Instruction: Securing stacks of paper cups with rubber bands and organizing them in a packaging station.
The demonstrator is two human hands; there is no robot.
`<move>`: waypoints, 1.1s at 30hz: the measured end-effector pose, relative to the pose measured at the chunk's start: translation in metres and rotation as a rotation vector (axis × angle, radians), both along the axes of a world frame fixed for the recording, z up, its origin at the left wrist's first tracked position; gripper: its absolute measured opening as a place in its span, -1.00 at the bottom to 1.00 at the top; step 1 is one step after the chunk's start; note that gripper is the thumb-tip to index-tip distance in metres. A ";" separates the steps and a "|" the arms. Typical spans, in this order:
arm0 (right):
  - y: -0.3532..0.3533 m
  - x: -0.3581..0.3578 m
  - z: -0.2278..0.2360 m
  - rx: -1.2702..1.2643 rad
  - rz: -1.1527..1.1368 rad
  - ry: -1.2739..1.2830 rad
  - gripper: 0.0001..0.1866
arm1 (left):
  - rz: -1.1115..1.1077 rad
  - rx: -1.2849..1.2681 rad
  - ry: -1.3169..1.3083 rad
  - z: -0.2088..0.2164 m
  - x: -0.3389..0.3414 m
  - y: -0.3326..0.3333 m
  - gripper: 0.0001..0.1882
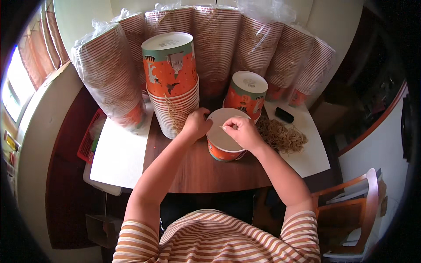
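An orange paper bucket [224,148] with a white inside and a teal base band stands upright on the table before me, its mouth up. My left hand [197,124] is closed on its left rim, fingers curled at the edge. Over the mouth, my right hand [241,132] makes a pinch at the right side; a tiny pale bit shows at its fingertips, too small to name. Just right of the bucket lies a tangled heap of tan twine loops [285,136]. Behind it, another orange bucket [248,94] stands upside down.
Left of my hands rises a tall stack of upturned buckets [173,103], with twine loops [174,115] hanging on it. Plastic-wrapped bucket stacks [109,70] line the back. A black object [284,115] lies at right. A red basket [87,140] and a wooden chair [346,215] flank the table.
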State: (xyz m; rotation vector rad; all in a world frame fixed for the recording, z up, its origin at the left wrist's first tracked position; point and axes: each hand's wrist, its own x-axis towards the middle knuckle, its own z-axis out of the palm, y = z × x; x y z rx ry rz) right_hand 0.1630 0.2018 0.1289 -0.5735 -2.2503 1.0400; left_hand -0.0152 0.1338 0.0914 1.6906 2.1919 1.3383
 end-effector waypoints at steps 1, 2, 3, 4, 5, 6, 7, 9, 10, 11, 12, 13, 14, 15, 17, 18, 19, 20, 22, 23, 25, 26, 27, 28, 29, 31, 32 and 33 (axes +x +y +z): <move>0.001 -0.002 -0.001 -0.019 0.007 -0.028 -0.90 | -0.021 -0.106 -0.168 -0.004 -0.002 0.002 -0.68; 0.003 0.000 -0.003 -0.023 -0.006 -0.028 -0.90 | -0.021 -0.230 -0.291 0.012 0.008 -0.008 -0.63; 0.004 0.003 -0.005 -0.043 -0.003 -0.054 -0.90 | -0.035 -0.241 -0.317 0.018 0.015 -0.017 -0.64; 0.002 0.004 -0.005 -0.064 0.008 -0.079 -0.90 | -0.039 -0.252 -0.342 0.017 0.018 -0.031 -0.64; -0.002 0.003 -0.004 -0.087 0.040 -0.093 -0.90 | -0.079 -0.109 -0.347 -0.003 0.014 -0.042 -0.64; -0.008 0.002 -0.003 -0.059 0.076 -0.130 -0.90 | -0.092 -0.104 -0.514 -0.021 0.015 -0.059 -0.64; -0.011 0.004 -0.001 -0.034 0.099 -0.169 -0.90 | -0.117 -0.103 -0.683 -0.016 0.024 -0.074 -0.63; -0.023 0.005 -0.002 -0.044 0.140 -0.192 -0.89 | -0.112 -0.133 -0.881 -0.001 0.042 -0.104 -0.62; -0.029 0.003 -0.006 -0.020 0.208 -0.202 -0.89 | -0.140 -0.122 -0.925 0.003 0.047 -0.117 -0.62; -0.032 0.000 -0.009 0.008 0.274 -0.212 -0.89 | -0.129 -0.134 -0.926 0.005 0.051 -0.127 -0.62; -0.037 -0.002 -0.012 -0.006 0.315 -0.205 -0.89 | -0.133 -0.108 -0.960 0.006 0.054 -0.134 -0.63; -0.041 -0.004 -0.012 -0.017 0.320 -0.204 -0.89 | -0.137 -0.078 -0.995 0.007 0.057 -0.141 -0.64; -0.044 -0.005 -0.012 -0.036 0.337 -0.224 -0.89 | -0.113 -0.095 -1.016 0.007 0.058 -0.147 -0.66; -0.047 -0.006 -0.013 -0.054 0.353 -0.245 -0.89 | -0.107 -0.103 -1.017 0.005 0.057 -0.150 -0.66; -0.048 -0.008 -0.013 -0.049 0.345 -0.254 -0.88 | -0.104 -0.085 -1.008 0.002 0.053 -0.156 -0.68; -0.049 -0.009 -0.014 -0.036 0.333 -0.266 -0.88 | -0.102 -0.089 -1.007 0.000 0.050 -0.157 -0.68; -0.050 -0.011 -0.015 -0.038 0.332 -0.264 -0.88 | -0.081 -0.098 -0.973 -0.002 0.047 -0.157 -0.69; -0.051 -0.013 -0.016 0.003 0.337 -0.249 -0.88 | -0.060 -0.106 -0.940 -0.004 0.045 -0.157 -0.70; -0.053 -0.016 -0.018 0.042 0.338 -0.234 -0.88 | -0.043 -0.116 -0.930 -0.006 0.045 -0.156 -0.71; -0.054 -0.017 -0.020 0.052 0.337 -0.224 -0.88 | -0.025 -0.125 -0.923 -0.008 0.045 -0.156 -0.72; -0.056 -0.018 -0.021 0.061 0.333 -0.215 -0.88 | -0.036 -0.129 -0.901 -0.010 0.045 -0.156 -0.73; -0.056 -0.018 -0.021 0.069 0.327 -0.215 -0.88 | -0.044 -0.130 -0.880 -0.012 0.045 -0.156 -0.73; -0.057 -0.018 -0.021 0.076 0.321 -0.215 -0.88 | -0.045 -0.133 -0.880 -0.013 0.045 -0.155 -0.73; -0.057 -0.018 -0.021 0.075 0.320 -0.215 -0.88 | -0.043 -0.113 -0.881 -0.015 0.045 -0.154 -0.75; -0.057 -0.018 -0.021 0.074 0.320 -0.213 -0.88 | -0.041 -0.093 -0.882 -0.015 0.045 -0.153 -0.76; -0.057 -0.018 -0.020 0.073 0.319 -0.210 -0.89 | -0.034 -0.096 -0.840 -0.014 0.045 -0.152 -0.77; -0.057 -0.018 -0.019 0.078 0.318 -0.201 -0.89 | -0.027 -0.097 -0.799 -0.013 0.045 -0.152 -0.78; -0.058 -0.018 -0.019 0.084 0.316 -0.193 -0.89 | -0.027 -0.096 -0.798 -0.012 0.045 -0.152 -0.78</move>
